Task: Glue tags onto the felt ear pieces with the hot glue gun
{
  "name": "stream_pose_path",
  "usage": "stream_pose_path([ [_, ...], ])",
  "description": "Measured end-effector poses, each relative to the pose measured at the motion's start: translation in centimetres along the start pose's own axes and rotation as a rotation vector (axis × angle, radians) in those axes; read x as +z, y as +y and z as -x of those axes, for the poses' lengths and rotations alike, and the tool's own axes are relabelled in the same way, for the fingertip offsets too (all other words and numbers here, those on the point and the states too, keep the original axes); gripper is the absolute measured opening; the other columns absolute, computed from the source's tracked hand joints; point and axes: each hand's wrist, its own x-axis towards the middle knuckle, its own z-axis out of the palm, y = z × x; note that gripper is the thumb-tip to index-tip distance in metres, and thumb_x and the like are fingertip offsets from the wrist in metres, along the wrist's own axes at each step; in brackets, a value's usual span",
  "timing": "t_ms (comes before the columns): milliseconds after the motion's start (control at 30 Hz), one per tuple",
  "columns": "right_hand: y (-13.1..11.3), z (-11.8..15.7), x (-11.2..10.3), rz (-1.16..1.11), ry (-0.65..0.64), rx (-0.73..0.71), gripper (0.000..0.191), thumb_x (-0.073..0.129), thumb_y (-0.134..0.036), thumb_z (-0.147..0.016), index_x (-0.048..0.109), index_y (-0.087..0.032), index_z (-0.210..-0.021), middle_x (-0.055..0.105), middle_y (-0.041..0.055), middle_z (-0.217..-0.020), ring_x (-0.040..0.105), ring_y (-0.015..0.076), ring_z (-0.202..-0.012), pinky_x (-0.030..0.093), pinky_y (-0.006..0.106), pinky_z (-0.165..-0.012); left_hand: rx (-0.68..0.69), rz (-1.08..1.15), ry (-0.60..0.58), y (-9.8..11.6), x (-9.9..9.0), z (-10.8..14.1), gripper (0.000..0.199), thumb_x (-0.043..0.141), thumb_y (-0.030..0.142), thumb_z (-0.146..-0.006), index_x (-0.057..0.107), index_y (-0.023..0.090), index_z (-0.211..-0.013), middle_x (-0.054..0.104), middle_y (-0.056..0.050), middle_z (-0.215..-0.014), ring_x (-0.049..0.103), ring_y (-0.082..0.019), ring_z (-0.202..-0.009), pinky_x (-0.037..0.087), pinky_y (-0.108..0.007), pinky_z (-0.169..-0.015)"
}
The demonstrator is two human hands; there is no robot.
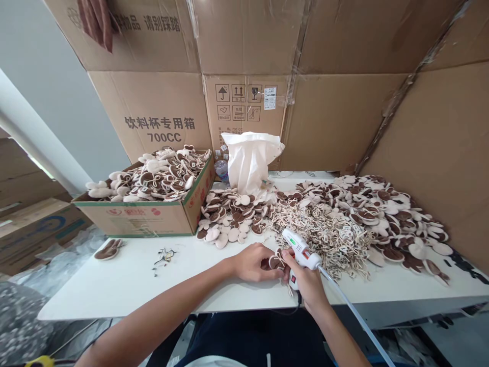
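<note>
My left hand (254, 262) is closed on a small brown and cream felt piece (276, 261) with rounded ears, close to the table's front edge. My right hand (305, 278) grips a white hot glue gun (300, 245), with a long white glue stick (355, 311) trailing from its rear. The fingers of both hands meet around the felt piece, and a thin cord loop lies against it. Just beyond the glue gun spreads a heap of cream cord loops (324, 237). Part of the felt piece is hidden by my fingers.
A cardboard box (153, 219) full of felt pieces stands at the left. Loose felt pieces (233, 219) lie mid-table, with a larger pile (397, 219) at right. Behind them are a white bag (252, 158) and cardboard walls (244, 41). Small scraps (165, 256) lie left.
</note>
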Motion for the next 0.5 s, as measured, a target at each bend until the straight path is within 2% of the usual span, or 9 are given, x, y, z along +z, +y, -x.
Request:
stream_pose_path([
  [500, -0.03, 0.02, -0.1, 0.023, 0.001, 0.011, 0.047, 0.073, -0.067, -0.081, 0.07, -0.021, -0.09, 0.059, -0.0027, -0.044, 0.056, 0.0173, -0.043, 0.039, 0.026, -0.045, 0.005, 0.016, -0.004, 0.07, -0.11, 0.02, 0.033, 0.063, 0.041, -0.096, 0.073, 0.014, -0.08, 0.064, -0.001, -0.065, 0.049, -0.01, -0.055, 0.039, -0.022, -0.058],
])
